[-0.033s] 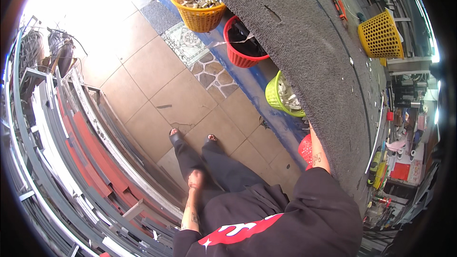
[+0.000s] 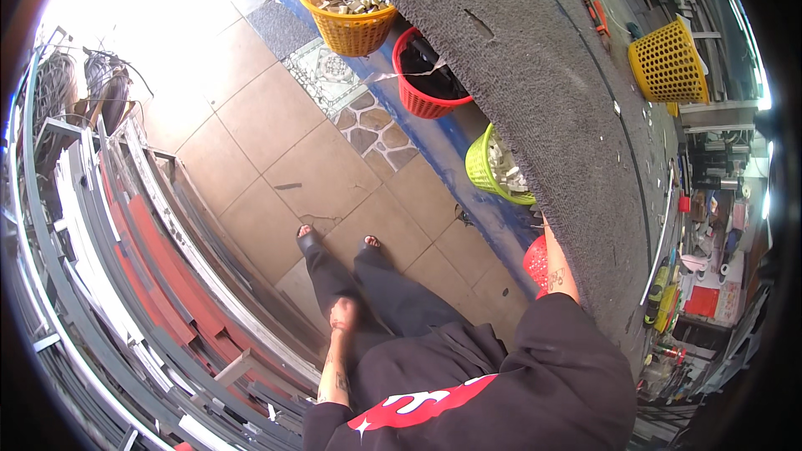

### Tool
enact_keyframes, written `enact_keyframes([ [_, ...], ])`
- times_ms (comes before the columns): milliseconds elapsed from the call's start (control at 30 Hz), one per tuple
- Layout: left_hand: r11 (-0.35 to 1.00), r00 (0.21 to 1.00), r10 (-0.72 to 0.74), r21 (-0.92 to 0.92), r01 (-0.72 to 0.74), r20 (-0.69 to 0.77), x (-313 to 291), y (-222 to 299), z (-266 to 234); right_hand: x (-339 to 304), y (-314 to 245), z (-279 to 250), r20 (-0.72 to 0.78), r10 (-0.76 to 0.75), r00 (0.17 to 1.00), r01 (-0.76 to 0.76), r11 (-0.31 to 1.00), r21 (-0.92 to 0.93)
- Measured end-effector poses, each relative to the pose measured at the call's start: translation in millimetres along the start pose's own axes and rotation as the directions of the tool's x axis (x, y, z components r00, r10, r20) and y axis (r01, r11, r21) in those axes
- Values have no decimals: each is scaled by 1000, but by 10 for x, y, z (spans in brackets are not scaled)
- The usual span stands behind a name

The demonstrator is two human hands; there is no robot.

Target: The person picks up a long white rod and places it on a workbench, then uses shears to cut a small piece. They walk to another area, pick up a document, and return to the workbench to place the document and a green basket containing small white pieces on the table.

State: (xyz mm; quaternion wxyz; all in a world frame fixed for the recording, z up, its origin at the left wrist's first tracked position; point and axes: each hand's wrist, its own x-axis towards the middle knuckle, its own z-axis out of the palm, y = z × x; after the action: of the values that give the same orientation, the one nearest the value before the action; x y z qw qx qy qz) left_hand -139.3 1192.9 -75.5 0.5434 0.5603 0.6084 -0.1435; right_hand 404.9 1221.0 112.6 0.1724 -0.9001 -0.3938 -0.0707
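Observation:
My left hand [image 2: 342, 314] hangs low in front of my dark trousers, its fingers curled in; whatever they hold, if anything, is hidden. My right forearm [image 2: 558, 263] reaches forward along the near edge of the grey carpeted bench [image 2: 568, 100]. The bench edge covers the right hand, so its fingers cannot be seen. Beside that forearm sits a red perforated basket [image 2: 537, 263], partly covered by the arm and bench. Just beyond is a lime-green basket [image 2: 483, 169] with small pale pieces in it, tucked partly under the bench edge.
Farther along stand a red basket [image 2: 424, 106] with black material and a yellow basket [image 2: 355, 36] of small metal-looking pieces. On the bench lie orange-handled pliers [image 2: 598, 18] and another yellow basket [image 2: 668, 63]. A rack of long profiles [image 2: 159, 267] lines the left of the tiled floor [image 2: 322, 159].

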Motion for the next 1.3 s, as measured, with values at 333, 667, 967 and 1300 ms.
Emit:
enact_keyframes([
  [333, 1000, 996, -21, -20, 19, -91, 28, -1, 210, -495, 611, -147, 129, 543, 829, -441, 495, 749],
  [667, 997, 997, -57, 39, 59, -61, 0, 190, 101, -678, 880, 263, 858, 296, 420, -685, -517, 514],
  [967, 996, 991, -19, -90, 7, -133, -30, 311, -43, -548, 633, 102, 883, 245, 401, -608, -649, 457],
  [1300, 993, 986, -112, -47, 107, -124, -185, 273, -113, -791, 675, -25, 825, 318, 468, -620, -547, 562],
])
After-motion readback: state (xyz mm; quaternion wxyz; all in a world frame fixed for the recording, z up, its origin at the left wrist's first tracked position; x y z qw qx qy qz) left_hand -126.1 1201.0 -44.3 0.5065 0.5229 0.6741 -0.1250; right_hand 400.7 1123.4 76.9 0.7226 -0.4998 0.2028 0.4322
